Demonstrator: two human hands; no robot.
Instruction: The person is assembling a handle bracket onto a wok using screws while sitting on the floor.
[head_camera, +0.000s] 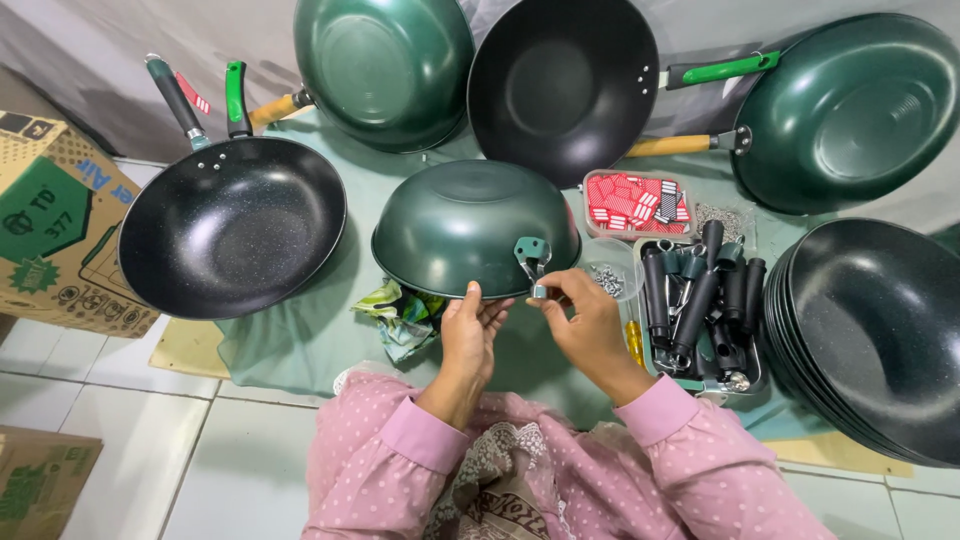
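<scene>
1. The left hand (470, 335) is gripping the near rim of an upturned green wok (470, 225), fingers closed on its edge.
2. The right hand (585, 320) is pinching a small metal fastener (539, 291) just under the wok's green handle bracket (531, 250).
3. A tray of black handles (700, 300) is sitting just right of the right hand, a box of red tags (637, 203) beyond it.
4. A crumpled cloth (400, 310) is lying left of the left hand on the desk (300, 340).
5. Stacked black pans (870, 340) are crowding the far right.
</scene>
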